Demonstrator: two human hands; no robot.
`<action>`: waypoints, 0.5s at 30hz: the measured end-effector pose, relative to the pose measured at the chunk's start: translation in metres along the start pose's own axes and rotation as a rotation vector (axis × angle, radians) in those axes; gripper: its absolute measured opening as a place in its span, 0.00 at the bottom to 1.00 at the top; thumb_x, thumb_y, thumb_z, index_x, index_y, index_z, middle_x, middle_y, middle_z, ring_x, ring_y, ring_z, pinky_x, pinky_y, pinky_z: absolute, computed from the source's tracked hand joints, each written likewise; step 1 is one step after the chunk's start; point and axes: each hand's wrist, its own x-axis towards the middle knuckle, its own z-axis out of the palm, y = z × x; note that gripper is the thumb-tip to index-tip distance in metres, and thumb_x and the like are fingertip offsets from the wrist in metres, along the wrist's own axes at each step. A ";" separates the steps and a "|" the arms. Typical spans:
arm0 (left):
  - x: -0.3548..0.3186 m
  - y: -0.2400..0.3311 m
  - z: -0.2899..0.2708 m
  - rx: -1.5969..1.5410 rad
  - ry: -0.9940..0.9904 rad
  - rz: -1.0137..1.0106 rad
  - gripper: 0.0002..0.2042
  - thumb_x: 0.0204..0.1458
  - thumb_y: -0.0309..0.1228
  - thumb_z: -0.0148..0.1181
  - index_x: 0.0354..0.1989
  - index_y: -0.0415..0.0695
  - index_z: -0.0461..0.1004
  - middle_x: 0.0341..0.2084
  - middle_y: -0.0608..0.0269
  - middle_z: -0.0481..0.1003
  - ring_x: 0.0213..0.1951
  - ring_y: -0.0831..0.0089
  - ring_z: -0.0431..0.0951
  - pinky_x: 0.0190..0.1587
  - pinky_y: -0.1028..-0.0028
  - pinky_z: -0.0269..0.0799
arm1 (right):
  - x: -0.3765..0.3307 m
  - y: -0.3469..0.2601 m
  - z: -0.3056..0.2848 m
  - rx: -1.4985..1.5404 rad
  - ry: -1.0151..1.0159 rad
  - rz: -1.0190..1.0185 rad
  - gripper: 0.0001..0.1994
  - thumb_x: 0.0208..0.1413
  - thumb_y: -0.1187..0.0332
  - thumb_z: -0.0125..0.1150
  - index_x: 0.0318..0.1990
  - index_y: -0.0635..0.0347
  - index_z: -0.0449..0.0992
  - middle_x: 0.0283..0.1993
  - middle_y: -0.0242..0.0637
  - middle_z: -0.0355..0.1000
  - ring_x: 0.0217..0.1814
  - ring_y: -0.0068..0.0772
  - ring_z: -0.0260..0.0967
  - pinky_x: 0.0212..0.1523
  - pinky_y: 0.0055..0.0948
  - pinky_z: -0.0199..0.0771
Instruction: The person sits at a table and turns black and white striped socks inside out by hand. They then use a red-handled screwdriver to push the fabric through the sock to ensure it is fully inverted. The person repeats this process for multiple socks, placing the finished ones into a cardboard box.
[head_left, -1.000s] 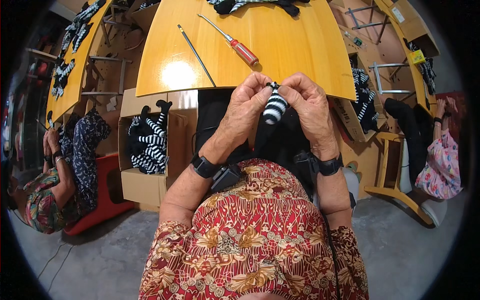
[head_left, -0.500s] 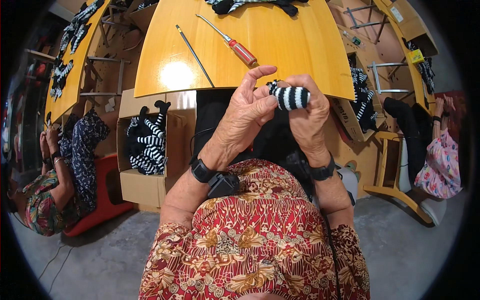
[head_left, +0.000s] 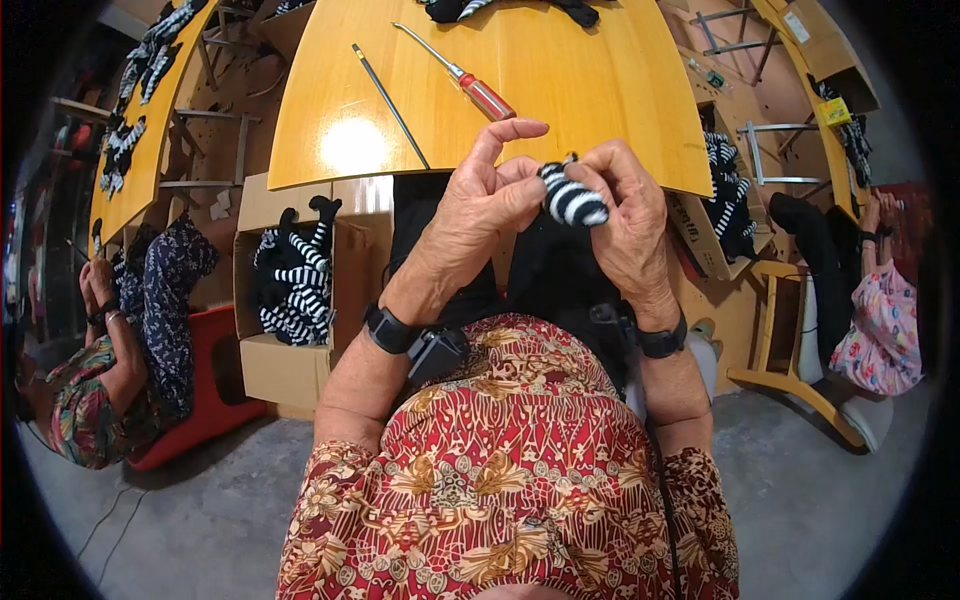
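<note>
A small black-and-white striped knitted piece [head_left: 578, 198], with a rounded end, is between my two hands above the table's near edge. My left hand [head_left: 478, 200] pinches its left side between thumb and fingers, the index finger stretched out above. Fingers of my right hand [head_left: 632, 215] are curled round its right and upper side, hiding part of it. Beyond my hands, a tool with a red handle [head_left: 487, 99] and a slim metal shaft with a bent tip lies on the yellow table [head_left: 600, 70]. Left of it is a thin dark rod [head_left: 390, 106].
Striped knitted pieces [head_left: 500, 8] lie at the table's far edge. An open cardboard box [head_left: 285, 370] of striped pieces stands at left, another box [head_left: 690, 222] at right. Co-workers sit on both sides, near a red chair [head_left: 215, 375] and a wooden-framed chair [head_left: 790, 380].
The striped piece has turned so that its rounded end tips downward and toward me. My right hand has shifted slightly right, and its fingers have moved over the piece.
</note>
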 end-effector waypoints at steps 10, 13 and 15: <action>0.002 -0.009 -0.005 -0.099 0.100 0.094 0.17 0.52 0.25 0.62 0.50 0.41 0.67 0.35 0.68 0.74 0.40 0.82 0.74 0.45 0.83 0.69 | 0.009 0.010 0.001 0.545 -0.101 0.339 0.08 0.59 0.68 0.60 0.32 0.62 0.72 0.27 0.25 0.69 0.26 0.13 0.64 0.28 0.14 0.65; 0.003 -0.003 -0.008 -0.045 0.097 0.084 0.17 0.53 0.24 0.62 0.50 0.41 0.67 0.35 0.68 0.74 0.39 0.83 0.74 0.45 0.82 0.69 | 0.010 0.001 -0.005 0.466 -0.208 0.370 0.08 0.59 0.66 0.59 0.32 0.61 0.72 0.25 0.25 0.68 0.25 0.14 0.62 0.27 0.15 0.64; 0.001 -0.006 -0.007 -0.154 0.081 0.075 0.17 0.52 0.24 0.62 0.51 0.41 0.67 0.35 0.68 0.74 0.39 0.82 0.74 0.45 0.82 0.69 | 0.010 0.000 -0.004 0.291 -0.183 0.287 0.08 0.59 0.67 0.59 0.30 0.62 0.72 0.23 0.26 0.67 0.24 0.15 0.62 0.26 0.17 0.63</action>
